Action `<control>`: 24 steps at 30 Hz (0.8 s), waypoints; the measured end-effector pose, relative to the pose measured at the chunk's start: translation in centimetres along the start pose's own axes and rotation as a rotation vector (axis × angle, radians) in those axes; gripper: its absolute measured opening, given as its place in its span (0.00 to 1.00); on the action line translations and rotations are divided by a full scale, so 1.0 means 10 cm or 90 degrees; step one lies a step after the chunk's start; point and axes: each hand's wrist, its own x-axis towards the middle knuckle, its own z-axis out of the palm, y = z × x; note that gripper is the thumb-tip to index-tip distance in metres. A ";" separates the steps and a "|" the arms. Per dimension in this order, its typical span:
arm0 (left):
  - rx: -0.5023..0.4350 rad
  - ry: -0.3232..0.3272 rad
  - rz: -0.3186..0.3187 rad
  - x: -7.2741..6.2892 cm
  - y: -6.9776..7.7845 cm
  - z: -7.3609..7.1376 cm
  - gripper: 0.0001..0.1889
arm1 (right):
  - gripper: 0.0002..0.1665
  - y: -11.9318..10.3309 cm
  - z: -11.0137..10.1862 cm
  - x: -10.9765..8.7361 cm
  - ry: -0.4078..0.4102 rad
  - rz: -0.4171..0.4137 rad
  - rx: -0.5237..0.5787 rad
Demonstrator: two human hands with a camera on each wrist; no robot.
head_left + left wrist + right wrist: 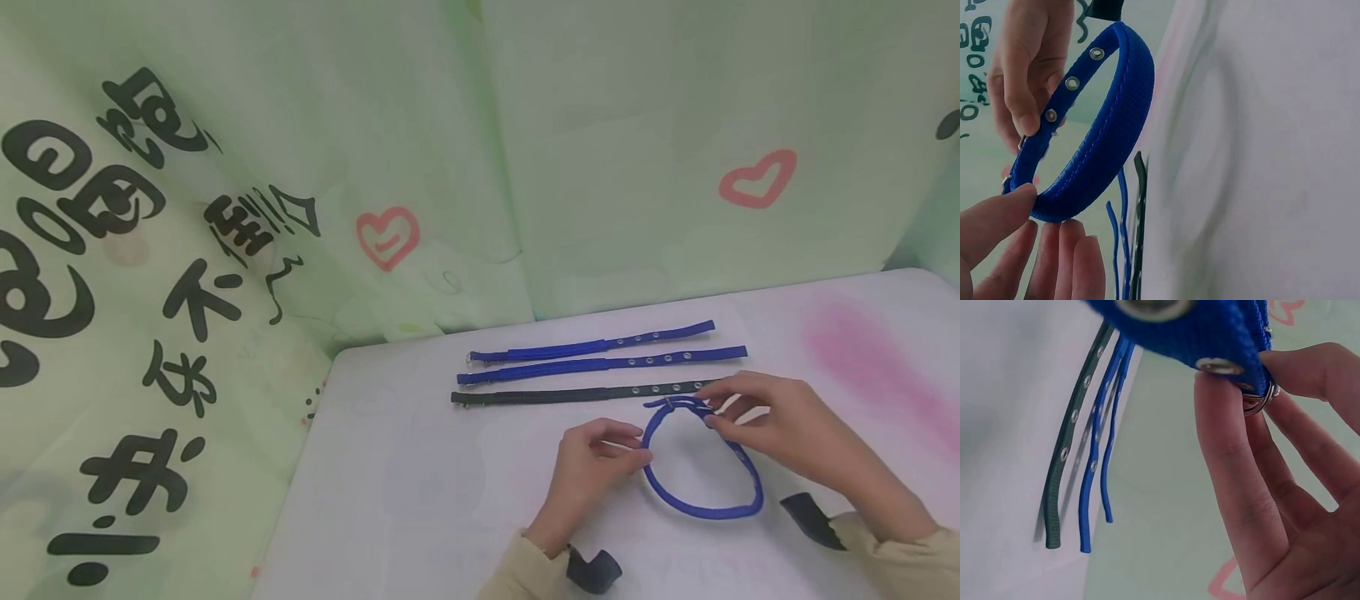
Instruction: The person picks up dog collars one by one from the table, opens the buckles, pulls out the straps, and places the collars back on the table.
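Note:
A blue collar (pixel 705 512) with metal eyelets is bent into a closed loop and held up off the table. My left hand (pixel 596 458) pinches the left side of its band between thumb and fingers. Near the metal fittings at the top of the loop, my right hand (pixel 787 425) grips the band with thumb and index finger. The right wrist view shows a metal ring (pixel 1263 400) on the collar beside that thumb. A short strap end sticks out past the fittings to the left. How the buckle is fastened is too small to tell.
Behind the hands, two blue collars (pixel 555 367) and a dark green collar (pixel 547 397) lie straight, side by side on the white table (pixel 405 517). A pale green curtain (pixel 622 167) with hearts and black characters hangs along the table's back and left.

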 end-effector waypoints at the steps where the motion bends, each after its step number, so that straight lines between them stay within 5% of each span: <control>1: -0.002 -0.002 0.000 0.00 0.01 -0.03 0.09 | 0.21 -0.02 0.00 0.00 0.002 -0.006 0.000; 9: -0.032 -0.029 0.023 -0.02 0.10 -0.25 0.12 | 0.20 -0.20 0.05 0.03 -0.001 -0.032 -0.002; 24: -0.070 -0.064 0.044 -0.06 0.24 -0.44 0.14 | 0.18 -0.46 0.16 0.07 0.015 -0.106 0.013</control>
